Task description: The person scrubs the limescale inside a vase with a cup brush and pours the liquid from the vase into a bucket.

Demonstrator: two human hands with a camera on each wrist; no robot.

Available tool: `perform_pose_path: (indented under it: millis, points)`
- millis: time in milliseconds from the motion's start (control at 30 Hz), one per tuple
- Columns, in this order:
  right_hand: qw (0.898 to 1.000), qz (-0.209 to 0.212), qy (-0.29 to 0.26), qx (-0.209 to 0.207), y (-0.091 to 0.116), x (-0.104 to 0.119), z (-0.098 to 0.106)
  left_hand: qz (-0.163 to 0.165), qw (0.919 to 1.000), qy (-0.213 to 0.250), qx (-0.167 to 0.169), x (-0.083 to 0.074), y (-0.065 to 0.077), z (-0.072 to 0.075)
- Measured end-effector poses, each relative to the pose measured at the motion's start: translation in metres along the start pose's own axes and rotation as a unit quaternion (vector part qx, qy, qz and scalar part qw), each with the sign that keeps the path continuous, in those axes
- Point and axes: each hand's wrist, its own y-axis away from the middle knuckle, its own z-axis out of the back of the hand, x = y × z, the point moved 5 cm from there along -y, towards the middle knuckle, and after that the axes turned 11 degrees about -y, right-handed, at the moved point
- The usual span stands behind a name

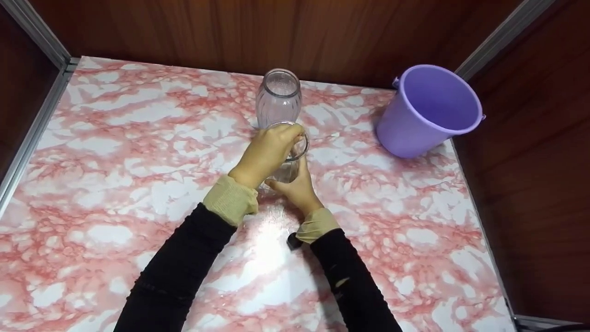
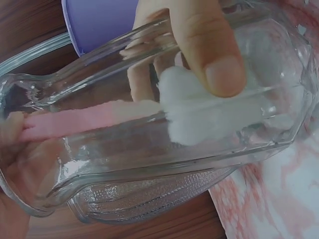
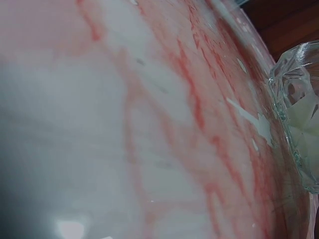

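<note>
Nearest the left wrist camera: the clear glass vase (image 2: 164,153), lying across that view. Your right hand (image 1: 298,184) is wrapped round its lower part, thumb flat on the outer wall. Your left hand (image 1: 272,147) is at the mouth, pinching the end of the pink handle (image 2: 75,121). The white sponge head (image 2: 194,119) sits inside, toward the base. Step, as judged: scrubbing the interior. Advice: turn the vase against the sponge, pressing evenly and working into the base corners; wet glass could slip, so brace it low. Cannot tell whether the base touches the table (image 1: 138,184).

From the held vase, head view: second vase (image 1: 278,107) just beyond at 12 o'clock, so avoid knocking rims; purple bucket (image 1: 405,127) well apart, between 2 and 3 o'clock.
</note>
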Motion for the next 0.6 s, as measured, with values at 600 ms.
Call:
perform_pose_path:
  millis: [600]
  points:
    - [0.999,0.000,-0.037,0.011,-0.0010,-0.0023,-0.0013,-0.015,0.9991,-0.036,0.013,-0.0015,-0.0027,-0.0030]
